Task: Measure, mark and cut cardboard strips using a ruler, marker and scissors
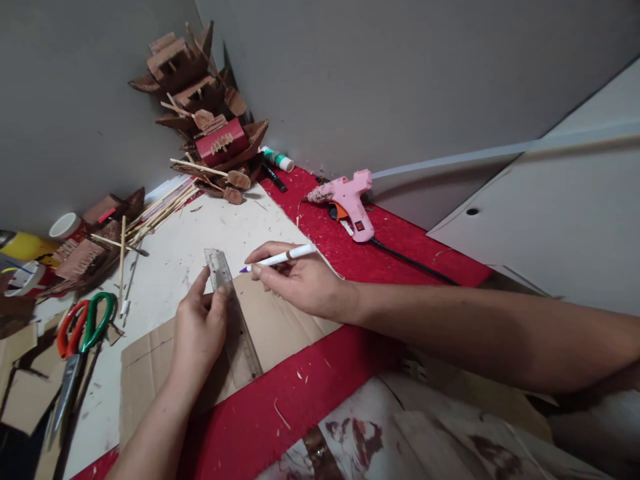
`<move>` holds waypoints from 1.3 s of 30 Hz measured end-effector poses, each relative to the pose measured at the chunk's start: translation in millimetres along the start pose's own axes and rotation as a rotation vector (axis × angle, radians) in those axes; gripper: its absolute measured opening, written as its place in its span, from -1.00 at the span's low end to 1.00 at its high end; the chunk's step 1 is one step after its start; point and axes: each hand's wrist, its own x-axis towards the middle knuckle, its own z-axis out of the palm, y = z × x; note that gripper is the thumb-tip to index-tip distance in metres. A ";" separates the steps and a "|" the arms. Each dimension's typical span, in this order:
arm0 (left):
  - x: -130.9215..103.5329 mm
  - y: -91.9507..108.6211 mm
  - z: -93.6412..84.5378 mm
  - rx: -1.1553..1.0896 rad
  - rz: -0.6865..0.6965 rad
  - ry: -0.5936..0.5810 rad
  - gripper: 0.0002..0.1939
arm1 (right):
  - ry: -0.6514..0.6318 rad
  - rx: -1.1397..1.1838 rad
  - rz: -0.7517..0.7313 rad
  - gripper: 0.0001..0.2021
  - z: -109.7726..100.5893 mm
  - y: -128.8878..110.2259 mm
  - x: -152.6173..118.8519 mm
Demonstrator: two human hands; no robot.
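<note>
A clear ruler lies across a piece of brown cardboard, its far end reaching past the cardboard's edge. My left hand presses on the ruler, thumb on top and fingers at its left side. In my right hand is a white marker with a purple tip, pinched between thumb and fingers. The tip points left, close to the ruler's right edge; whether it touches anything I cannot tell. A drawn line runs over the cardboard's left part.
Scissors with red and green handles lie left. Brown model boats are stacked in the back corner, near thin sticks. A pink glue gun with a black cord rests on the red surface. Cups stand far left.
</note>
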 end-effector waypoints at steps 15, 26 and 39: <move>-61.7 -8.0 -77.0 -0.573 -0.308 0.269 -0.43 | 0.024 -0.277 -0.101 -0.76 -21.6 -11.8 7.4; -66.1 14.9 -29.2 -0.664 -0.283 0.073 -0.51 | 0.107 -0.127 -0.087 -0.71 -27.6 -17.1 7.3; -2.0 29.4 20.0 -0.491 -0.132 -0.029 -0.71 | 0.165 -0.044 -0.129 -0.73 -33.4 -11.5 6.3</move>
